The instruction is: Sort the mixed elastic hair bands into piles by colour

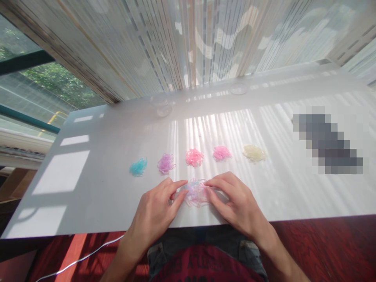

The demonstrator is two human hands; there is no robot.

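A loose pile of mixed pastel rubber bands (196, 194) lies near the table's front edge, between my two hands. At its left side is my left hand (158, 201), thumb and forefinger stretched out and slightly apart, tips touching the pile's edge. My right hand (235, 199) pinches bands at the right side, thumb and forefinger close together. Beyond the hands, single-colour piles form a row: blue bands (138, 167), purple bands (166, 163), coral bands (194, 157), pink bands (222, 153) and pale yellow bands (254, 153).
The white table (111, 196) carries a clear round dish (163, 111) and a clear disc (238, 89) toward the back. A pixelated dark object (327, 143) lies at the right. Striped curtains (188, 43) hang behind the table; a white cable (85, 256) runs below its front edge.
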